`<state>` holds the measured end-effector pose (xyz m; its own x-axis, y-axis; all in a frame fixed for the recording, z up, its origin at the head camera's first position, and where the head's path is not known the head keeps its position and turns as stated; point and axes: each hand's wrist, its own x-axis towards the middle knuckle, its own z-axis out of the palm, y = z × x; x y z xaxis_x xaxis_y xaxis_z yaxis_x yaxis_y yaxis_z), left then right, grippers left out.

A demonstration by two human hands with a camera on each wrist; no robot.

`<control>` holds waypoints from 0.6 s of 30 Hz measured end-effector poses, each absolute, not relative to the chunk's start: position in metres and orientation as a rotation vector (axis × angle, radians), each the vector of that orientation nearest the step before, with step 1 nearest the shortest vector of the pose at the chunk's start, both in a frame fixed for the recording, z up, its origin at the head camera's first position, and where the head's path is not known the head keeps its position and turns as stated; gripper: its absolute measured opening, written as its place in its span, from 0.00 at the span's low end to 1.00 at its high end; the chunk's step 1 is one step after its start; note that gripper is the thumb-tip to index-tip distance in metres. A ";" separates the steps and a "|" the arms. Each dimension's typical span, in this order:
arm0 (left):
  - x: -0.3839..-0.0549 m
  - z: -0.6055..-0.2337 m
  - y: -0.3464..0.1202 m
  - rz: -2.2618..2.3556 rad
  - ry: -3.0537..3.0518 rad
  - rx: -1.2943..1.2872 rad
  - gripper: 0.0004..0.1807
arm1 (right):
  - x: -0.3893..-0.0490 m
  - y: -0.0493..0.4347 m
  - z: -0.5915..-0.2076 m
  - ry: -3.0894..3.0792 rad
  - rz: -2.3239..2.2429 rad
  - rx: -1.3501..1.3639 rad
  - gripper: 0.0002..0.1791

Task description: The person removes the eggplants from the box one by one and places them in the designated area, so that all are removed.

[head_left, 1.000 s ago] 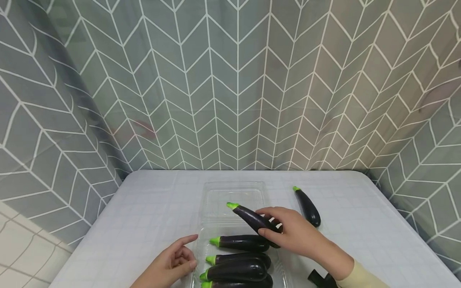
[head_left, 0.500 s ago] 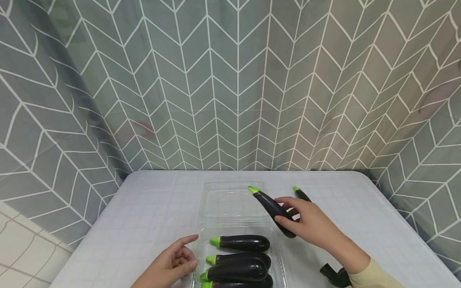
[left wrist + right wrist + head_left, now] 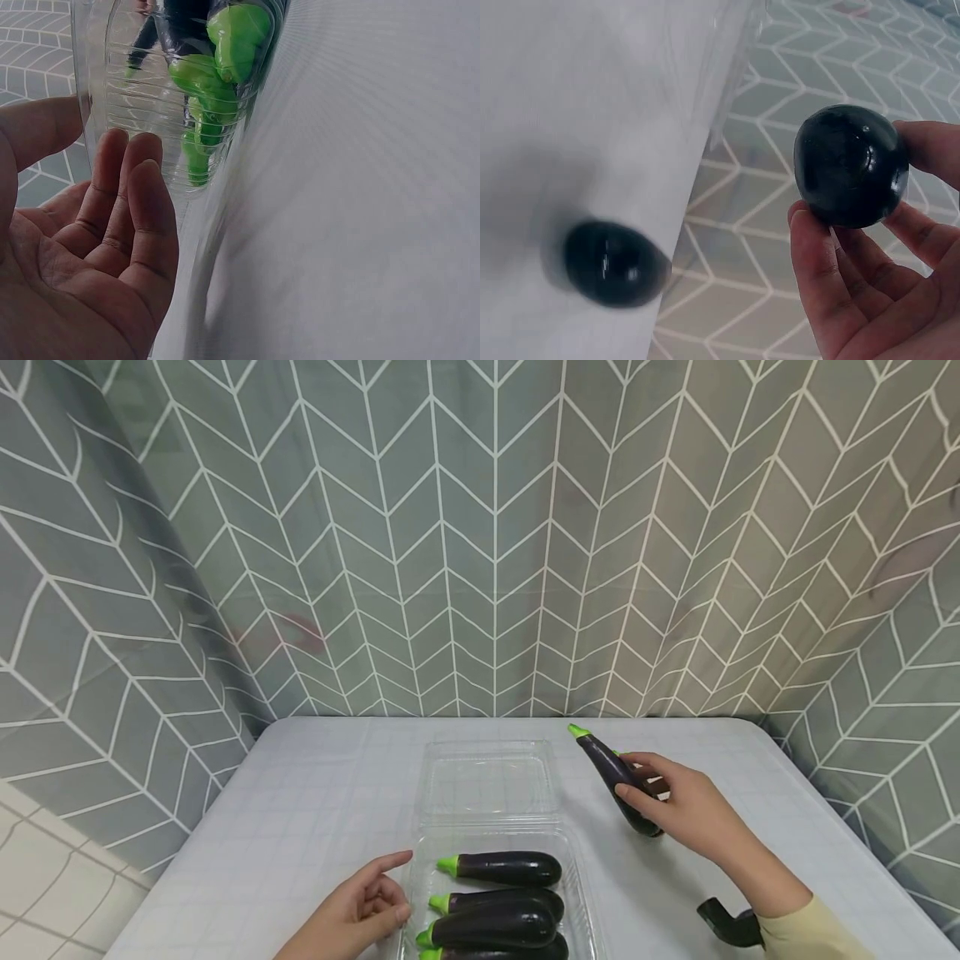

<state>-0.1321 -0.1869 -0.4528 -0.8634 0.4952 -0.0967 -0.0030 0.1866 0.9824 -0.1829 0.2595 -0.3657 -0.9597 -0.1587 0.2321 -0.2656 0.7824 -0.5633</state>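
An eggplant [image 3: 600, 760] with a bright green stem end is in the grip of my right hand [image 3: 686, 802], thumb on one side and fingers on the other, held above the table. Its rounded dark end [image 3: 847, 161] faces the right wrist view. Another eggplant [image 3: 615, 262] lies on the table just beyond, mostly covered by the held one in the head view. At the near middle sits a hinged clear plastic container [image 3: 581, 893], lid laid back, with several eggplants [image 3: 510, 867] in its base. My left hand [image 3: 352, 906] rests at its left edge, fingers loosely bent against the wall.
The clear lid [image 3: 487, 781] lies flat behind the container base. White cloth covers the table [image 3: 315, 810], and a patterned curtain [image 3: 480, 543] hangs behind and at both sides. Beside the right sleeve [image 3: 810, 931] is a curved black piece [image 3: 727, 927].
My right hand has carried the eggplant from above the container to the right and away from me, over the eggplant on the table. The left hand has stayed in place.
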 end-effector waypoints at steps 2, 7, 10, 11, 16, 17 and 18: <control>-0.132 -0.453 -0.187 1.716 2.077 0.460 0.37 | -0.184 0.267 -0.364 -2.797 0.910 0.317 0.29; -0.132 -0.453 -0.187 1.717 2.073 0.446 0.37 | -0.188 0.284 -0.364 -2.803 0.878 0.264 0.30; -0.132 -0.453 -0.187 1.721 2.072 0.443 0.37 | -0.190 0.292 -0.366 -2.814 0.847 0.228 0.31; -0.132 -0.453 -0.187 1.722 2.073 0.442 0.37 | -0.191 0.295 -0.367 -2.818 0.834 0.217 0.31; -0.132 -0.453 -0.187 1.728 2.069 0.446 0.37 | -0.194 0.305 -0.373 -2.842 0.804 0.156 0.33; -0.132 -0.452 -0.187 1.728 2.069 0.448 0.37 | -0.195 0.307 -0.374 -2.846 0.801 0.142 0.34; -0.132 -0.452 -0.187 1.727 2.068 0.448 0.37 | -0.195 0.308 -0.375 -2.850 0.799 0.129 0.34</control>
<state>-0.1317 -0.1868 -0.4522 -0.8656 0.4901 -0.1027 -0.0137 0.1818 0.9832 -0.1950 0.3084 -0.3747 -0.9803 -0.0351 0.1944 -0.1310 0.8520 -0.5068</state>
